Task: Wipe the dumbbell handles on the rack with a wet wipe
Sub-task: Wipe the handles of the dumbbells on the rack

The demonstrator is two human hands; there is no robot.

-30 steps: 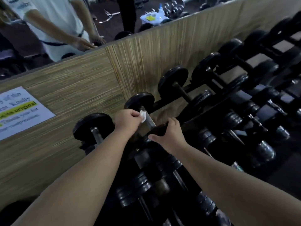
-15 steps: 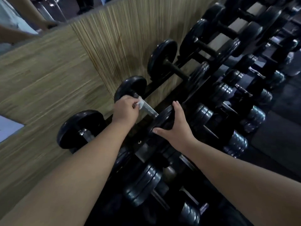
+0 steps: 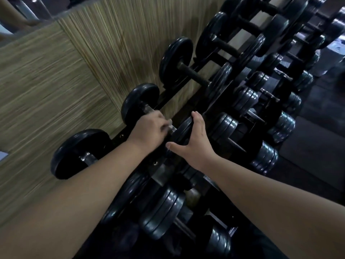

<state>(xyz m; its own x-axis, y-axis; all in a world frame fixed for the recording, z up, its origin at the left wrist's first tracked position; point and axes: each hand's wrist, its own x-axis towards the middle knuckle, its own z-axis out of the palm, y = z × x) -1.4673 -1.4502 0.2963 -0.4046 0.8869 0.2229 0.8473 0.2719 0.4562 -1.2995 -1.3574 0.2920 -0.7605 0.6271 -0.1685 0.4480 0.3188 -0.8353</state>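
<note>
You're mid-wipe on one handle (image 3: 149,110), the chrome bar of the second dumbbell in from the near end of the top row, about 11 o'clock from frame centre. Your left hand (image 3: 149,126) is curled shut around that bar; the wipe (image 3: 169,126) is only a pale blurry sliver poking out at your fingertips, so I'd guess it's pinched in there against the metal. Your right hand (image 3: 194,141) is spread, fingers draped over the dumbbell's near plate (image 3: 183,128), probably steadying it so it doesn't roll. Next move, I reckon: finish the stroke along the bar, then shift both hands to the next dumbbell (image 3: 194,75) at 1 o'clock, which has a dark handle. The rack (image 3: 169,97) is black, tiered and packed, running off toward 2 o'clock, with a striped woven-look wall (image 3: 56,75) right behind it at 10 o'clock. The room's dim, floor dark.
</note>
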